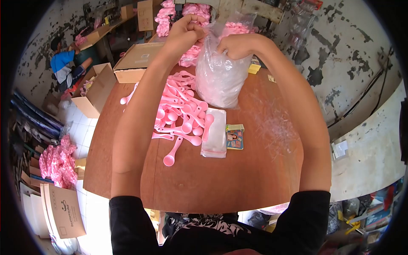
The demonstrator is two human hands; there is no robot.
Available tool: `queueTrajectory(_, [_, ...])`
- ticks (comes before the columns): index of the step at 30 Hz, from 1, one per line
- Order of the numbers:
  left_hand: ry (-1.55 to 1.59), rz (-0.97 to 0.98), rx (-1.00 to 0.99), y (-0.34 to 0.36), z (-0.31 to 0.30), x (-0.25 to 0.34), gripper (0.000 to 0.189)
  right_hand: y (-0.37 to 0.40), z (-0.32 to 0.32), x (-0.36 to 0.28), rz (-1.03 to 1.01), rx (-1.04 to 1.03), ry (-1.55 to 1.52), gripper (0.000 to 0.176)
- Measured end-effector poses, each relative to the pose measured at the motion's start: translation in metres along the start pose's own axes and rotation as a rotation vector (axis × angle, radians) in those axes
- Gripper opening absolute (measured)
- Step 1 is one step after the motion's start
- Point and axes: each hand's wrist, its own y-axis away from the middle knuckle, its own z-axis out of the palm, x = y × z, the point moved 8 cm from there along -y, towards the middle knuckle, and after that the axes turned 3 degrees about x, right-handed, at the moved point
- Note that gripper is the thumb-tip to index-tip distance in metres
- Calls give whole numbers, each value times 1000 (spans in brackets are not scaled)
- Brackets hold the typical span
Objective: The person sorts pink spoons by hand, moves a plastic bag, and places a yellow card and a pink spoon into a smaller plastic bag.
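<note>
A clear plastic bag (222,83) with whitish contents stands upright at the far side of the brown table. My left hand (187,32) is at the bag's upper left edge, fingers bent and pressed together on the plastic. My right hand (238,46) is closed at the bag's upper right, its fingertips partly hidden by the plastic. Left of the bag lies a heap of pink spoons (176,106). In front of the bag is a stack of clear flat sleeves (216,136) with one pink spoon on it. Beside the stack lies a small blue card (235,140).
An open cardboard box (94,95) stands left of the table, a closed box (135,63) on its far left corner. Pink packs (199,12) are piled behind. Thin clear plastic strands (276,127) lie at right. Another person (63,63) sits at far left.
</note>
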Motion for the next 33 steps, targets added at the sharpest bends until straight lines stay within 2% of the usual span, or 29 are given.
queueTrajectory(1, [28,28,26,-1,2,2,33,-2,5,7,87,-77,9,46])
queueTrajectory(2, [53,39,32,-1,5,2,32,-6,10,9,85,-76,10,46])
queueTrajectory(4, [92,48,30,0,11,3,32,-8,19,38,344,112,-526,42])
queueTrajectory(5, [133,58,28,1,15,4,32,-9,20,47,373,180,-689,42])
queueTrajectory(9, [136,75,11,4,27,3,31,1,25,46,328,367,-1094,43])
queueTrajectory(13, [221,104,-9,-1,36,-5,29,86,25,5,315,517,-1291,49])
queueTrajectory(16, [280,129,-9,3,44,-7,30,153,31,-27,383,587,-1364,55])
queueTrajectory(18, [312,130,-8,3,48,-8,31,159,37,-31,394,600,-1388,57])
queueTrajectory(21, [312,178,-16,2,51,-9,32,123,45,-13,370,567,-1356,55])
queueTrajectory(23, [231,146,-119,2,58,-13,52,98,52,3,354,539,-1350,54])
queueTrajectory(26, [227,153,-197,10,73,-9,58,47,69,29,329,480,-1310,52])
queueTrajectory(27, [224,159,-196,8,72,-8,58,35,73,36,316,462,-1297,51])
queueTrajectory(29, [104,194,-146,8,61,-10,39,6,84,48,306,427,-1275,50])
queueTrajectory(30, [99,197,-145,10,54,-14,39,-6,88,53,301,411,-1263,50])
queueTrajectory(32, [-5,178,-305,17,51,-34,59,-23,96,59,294,382,-1239,49])
queueTrajectory(33, [-9,182,-306,22,49,-47,59,-29,100,62,290,373,-1230,48])
